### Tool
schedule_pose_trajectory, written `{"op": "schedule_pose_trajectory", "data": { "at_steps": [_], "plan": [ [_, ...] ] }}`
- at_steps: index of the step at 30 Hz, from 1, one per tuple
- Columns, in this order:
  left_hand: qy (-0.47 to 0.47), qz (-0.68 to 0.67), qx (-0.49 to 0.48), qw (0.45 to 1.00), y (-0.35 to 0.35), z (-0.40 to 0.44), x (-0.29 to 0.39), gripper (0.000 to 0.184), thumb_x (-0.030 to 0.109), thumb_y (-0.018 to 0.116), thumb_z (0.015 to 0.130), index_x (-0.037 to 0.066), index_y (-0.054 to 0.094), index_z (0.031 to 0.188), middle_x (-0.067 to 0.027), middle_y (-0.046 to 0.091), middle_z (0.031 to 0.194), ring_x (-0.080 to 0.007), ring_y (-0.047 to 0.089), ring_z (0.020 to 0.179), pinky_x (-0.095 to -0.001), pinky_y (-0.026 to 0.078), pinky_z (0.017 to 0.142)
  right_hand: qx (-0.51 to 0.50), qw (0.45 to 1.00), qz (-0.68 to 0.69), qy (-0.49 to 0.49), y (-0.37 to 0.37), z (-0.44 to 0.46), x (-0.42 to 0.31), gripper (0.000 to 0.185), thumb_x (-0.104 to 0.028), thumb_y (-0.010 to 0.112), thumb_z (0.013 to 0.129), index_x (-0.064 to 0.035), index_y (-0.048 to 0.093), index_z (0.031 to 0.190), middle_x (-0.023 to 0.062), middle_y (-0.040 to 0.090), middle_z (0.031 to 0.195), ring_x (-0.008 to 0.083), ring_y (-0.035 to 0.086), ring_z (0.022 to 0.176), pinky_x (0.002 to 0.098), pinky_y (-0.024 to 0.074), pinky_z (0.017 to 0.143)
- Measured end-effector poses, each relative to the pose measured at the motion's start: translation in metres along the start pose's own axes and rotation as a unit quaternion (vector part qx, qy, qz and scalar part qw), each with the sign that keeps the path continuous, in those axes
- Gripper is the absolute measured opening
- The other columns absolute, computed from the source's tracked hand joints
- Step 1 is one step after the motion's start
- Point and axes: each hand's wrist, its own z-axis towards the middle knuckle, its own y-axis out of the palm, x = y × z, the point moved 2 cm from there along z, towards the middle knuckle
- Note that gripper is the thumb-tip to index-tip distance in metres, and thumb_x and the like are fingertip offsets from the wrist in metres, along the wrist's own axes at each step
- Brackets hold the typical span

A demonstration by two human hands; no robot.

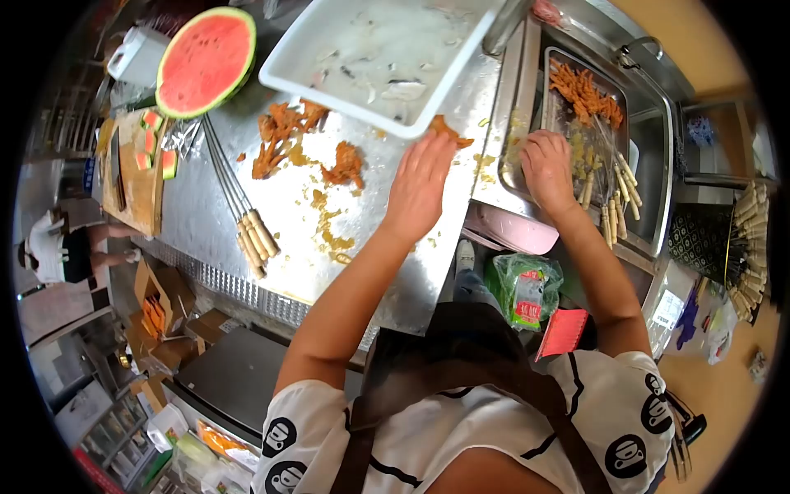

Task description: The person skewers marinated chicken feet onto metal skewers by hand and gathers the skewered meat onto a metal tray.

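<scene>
My left hand is at the counter's right edge by the white tub, its fingers close together around an orange-red coated piece, which looks like a chicken foot. My right hand is curled over the left side of a metal tray; what its fingers hold, if anything, is hidden. In that tray lie several orange chicken feet on metal skewers with wooden handles. More orange pieces and a single clump rest on the steel counter among yellowish bits.
The white tub of cloudy liquid stands at the back. To its left are a cut watermelon, several bare skewers and a cutting board with a knife. A pink basin sits below the counter. Another person stands far left.
</scene>
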Motion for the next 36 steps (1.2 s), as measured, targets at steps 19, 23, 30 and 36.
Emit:
{"op": "schedule_pose_trajectory", "data": {
  "at_steps": [19,23,30,36],
  "plan": [
    [-0.396,-0.24,-0.014,0.886,0.059,0.093,0.059,0.026,0.017,0.052,0.088,-0.003,0.039,0.099,-0.011,0.053,0.076,-0.0192,0.055,0.069,-0.0293,0.043,0.058,0.089,0.933,0.295,0.184,-0.05,-0.072,0.067,0.012,-0.01,0.059,0.078,-0.001,0.06,0.086,0.0139,0.059,0.079,0.0317,0.054,0.075,0.0383,0.0416,0.073],
    [-0.459,-0.321,-0.031,0.828,0.059,0.111,0.08,0.027,0.025,0.057,0.086,0.0,0.048,0.089,-0.0032,0.048,0.062,-0.01,0.046,0.05,-0.0248,0.042,0.048,0.035,0.935,0.302,0.182,-0.059,-0.078,0.086,0.017,-0.011,0.059,0.078,0.0,0.059,0.091,0.0143,0.059,0.082,0.032,0.054,0.079,0.0387,0.0423,0.073],
    [-0.485,-0.486,-0.001,0.728,0.08,0.094,0.091,0.034,0.031,0.046,0.089,-0.002,0.054,0.089,-0.0028,0.047,0.059,-0.0104,0.046,0.051,-0.0237,0.043,0.055,-0.119,0.611,0.594,0.51,0.019,-0.068,0.107,0.055,-0.03,0.051,0.086,0.0071,0.039,0.124,0.0252,0.045,0.122,0.0329,0.044,0.116,0.038,0.0343,0.097],
    [-0.475,-0.496,-0.006,0.727,0.068,0.092,0.128,0.045,0.025,0.045,0.091,-0.008,0.04,0.121,-0.0013,0.048,0.066,-0.0074,0.043,0.054,-0.022,0.041,0.054,-0.022,0.779,0.119,0.616,0.094,-0.081,0.153,0.066,-0.036,0.044,0.086,0.0148,0.029,0.125,0.0319,0.037,0.126,0.0401,0.035,0.118,0.0397,0.0263,0.102]
  ]
}}
